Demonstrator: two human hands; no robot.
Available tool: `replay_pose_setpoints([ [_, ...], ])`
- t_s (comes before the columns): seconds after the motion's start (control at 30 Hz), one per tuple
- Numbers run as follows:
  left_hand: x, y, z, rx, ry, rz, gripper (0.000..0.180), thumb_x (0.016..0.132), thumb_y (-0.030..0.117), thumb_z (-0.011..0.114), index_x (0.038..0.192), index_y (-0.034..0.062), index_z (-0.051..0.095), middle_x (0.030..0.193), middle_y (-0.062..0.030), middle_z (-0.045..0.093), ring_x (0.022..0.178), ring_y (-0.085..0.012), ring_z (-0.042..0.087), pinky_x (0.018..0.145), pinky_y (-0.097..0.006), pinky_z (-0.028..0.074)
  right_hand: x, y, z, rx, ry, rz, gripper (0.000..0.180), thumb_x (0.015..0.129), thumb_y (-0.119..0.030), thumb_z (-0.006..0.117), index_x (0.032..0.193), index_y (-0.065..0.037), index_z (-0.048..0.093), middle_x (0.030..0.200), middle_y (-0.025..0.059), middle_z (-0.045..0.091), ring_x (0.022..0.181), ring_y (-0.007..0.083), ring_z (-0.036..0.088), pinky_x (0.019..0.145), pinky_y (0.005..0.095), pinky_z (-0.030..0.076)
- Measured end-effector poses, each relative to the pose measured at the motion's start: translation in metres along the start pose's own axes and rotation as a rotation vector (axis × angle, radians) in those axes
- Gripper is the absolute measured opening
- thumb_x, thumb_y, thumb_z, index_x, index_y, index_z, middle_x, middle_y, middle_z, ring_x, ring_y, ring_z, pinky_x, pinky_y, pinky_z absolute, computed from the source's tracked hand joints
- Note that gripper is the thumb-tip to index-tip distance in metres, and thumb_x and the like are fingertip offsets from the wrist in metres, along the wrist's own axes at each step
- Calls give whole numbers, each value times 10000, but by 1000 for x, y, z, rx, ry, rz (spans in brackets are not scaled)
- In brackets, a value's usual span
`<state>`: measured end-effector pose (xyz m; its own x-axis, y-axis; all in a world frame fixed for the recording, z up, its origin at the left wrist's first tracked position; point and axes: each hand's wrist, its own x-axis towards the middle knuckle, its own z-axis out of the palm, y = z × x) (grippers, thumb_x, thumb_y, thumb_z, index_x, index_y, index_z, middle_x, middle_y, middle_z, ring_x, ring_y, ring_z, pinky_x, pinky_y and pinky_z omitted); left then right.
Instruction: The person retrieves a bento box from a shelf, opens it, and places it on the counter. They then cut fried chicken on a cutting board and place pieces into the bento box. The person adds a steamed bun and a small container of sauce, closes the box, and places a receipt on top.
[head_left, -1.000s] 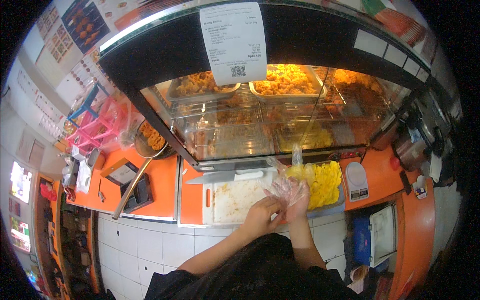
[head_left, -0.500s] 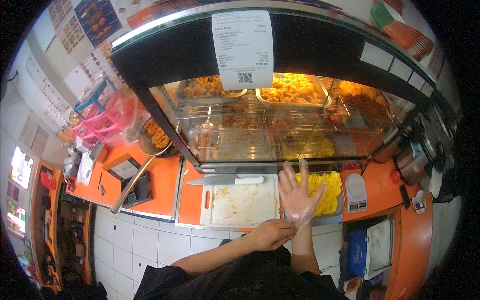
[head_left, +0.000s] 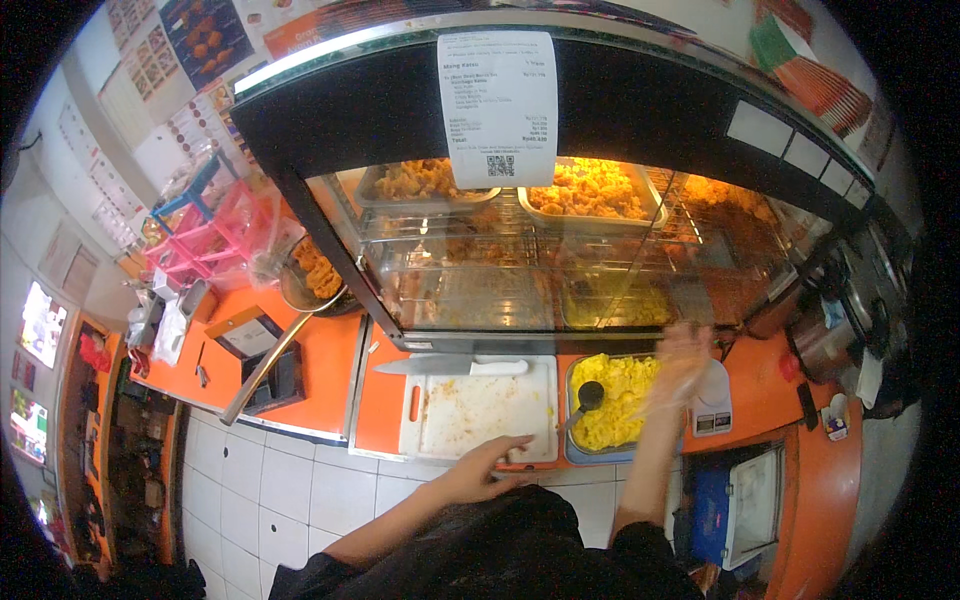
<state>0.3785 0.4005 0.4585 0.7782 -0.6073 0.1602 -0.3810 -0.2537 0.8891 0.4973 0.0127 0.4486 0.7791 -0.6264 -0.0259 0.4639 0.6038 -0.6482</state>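
Note:
My left hand point(head_left: 488, 470) is bare and holds nothing, its fingers apart at the front edge of a white cutting board point(head_left: 475, 420) strewn with crumbs. A knife point(head_left: 450, 367) with a white handle lies across the board's far end. To the right, my right hand point(head_left: 684, 370) wears a clear plastic glove and is smeared by motion, so its fingers cannot be read. It hovers between a tray point(head_left: 600, 456) of yellow scrambled egg point(head_left: 625, 385) and a white kitchen scale point(head_left: 712, 400), partly covering both. A black scoop point(head_left: 591, 395) rests in the egg.
Behind the board stands a heated display case point(head_left: 480, 342) with metal trays of fried pieces point(head_left: 590, 190); a paper receipt point(head_left: 498, 110) hangs on its front. At left are a pan point(head_left: 298, 290) with a long handle and pink baskets point(head_left: 205, 240). A blue cooler point(head_left: 712, 505) sits below right.
My left hand has let go of the glove cuff at my right wrist and moved left. My gloved right hand has swung right, uncovering the egg and scoop.

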Motion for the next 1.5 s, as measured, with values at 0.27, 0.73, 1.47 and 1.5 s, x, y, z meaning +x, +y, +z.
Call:
replay_pose_setpoints([
  [0.27,-232,-155,11,113,302,-825,372,888,183,682,1240,78,619,974,-147,710,813,-265,679,747,-388,543,213,-145,-70,-1316,414,-862,625,907,-241,655,1457,-35,440,1417,217,531,1275,348,536,1055,431,434],
  [0.73,-385,-257,56,21,402,-1201,432,792,209,731,1179,42,634,913,-152,738,832,-279,718,741,-394,575,173,-149,-20,-1560,435,-550,444,924,-372,516,1307,-160,586,1226,140,675,1125,346,631,936,453,467],
  [1.47,-414,-290,35,-211,213,-1003,531,821,164,802,1255,-17,556,1015,-194,727,874,-248,722,733,-368,578,166,-116,157,-1790,166,-928,498,938,-500,529,1242,-126,654,1186,166,692,1110,342,656,964,516,480],
  [1.5,-414,-289,34,-222,245,-1020,527,824,155,799,1257,-16,553,1008,-188,728,872,-247,720,735,-369,577,181,-116,161,-1869,117,-1007,527,926,-530,516,1235,-125,652,1180,172,692,1106,350,654,970,550,470],
])
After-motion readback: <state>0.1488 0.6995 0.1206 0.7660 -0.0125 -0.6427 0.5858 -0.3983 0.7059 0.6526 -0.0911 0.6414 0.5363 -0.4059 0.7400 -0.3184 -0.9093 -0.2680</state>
